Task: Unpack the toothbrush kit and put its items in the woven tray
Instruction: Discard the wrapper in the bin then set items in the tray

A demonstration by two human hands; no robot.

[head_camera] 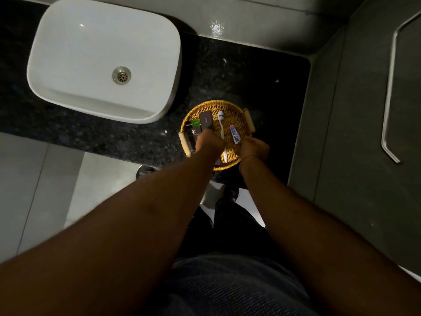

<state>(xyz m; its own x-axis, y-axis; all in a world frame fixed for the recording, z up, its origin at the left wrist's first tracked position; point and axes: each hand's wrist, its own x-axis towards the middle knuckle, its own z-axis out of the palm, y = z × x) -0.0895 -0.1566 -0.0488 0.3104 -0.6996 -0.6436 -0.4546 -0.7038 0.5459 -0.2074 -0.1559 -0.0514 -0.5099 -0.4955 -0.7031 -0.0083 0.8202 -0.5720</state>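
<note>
A round woven tray [237, 111] with two wooden handles sits on the black stone counter. Inside it lies a white toothbrush [221, 127], head pointing away from me. My right hand [251, 148] grips the near end of a small blue-and-white toothpaste tube [234, 134] over the tray's right side. My left hand [208, 144] holds the near end of a dark brown kit box [206, 120] over the tray's left half. Under it lie a black packet with a logo [193, 133] and a small green item [195, 122].
A white basin [68, 65] with a metal drain stands on the counter [262, 71] to the left of the tray. A grey wall with a metal rail [388, 87] rises at the right. The counter's front edge runs just below the tray, above a tiled floor.
</note>
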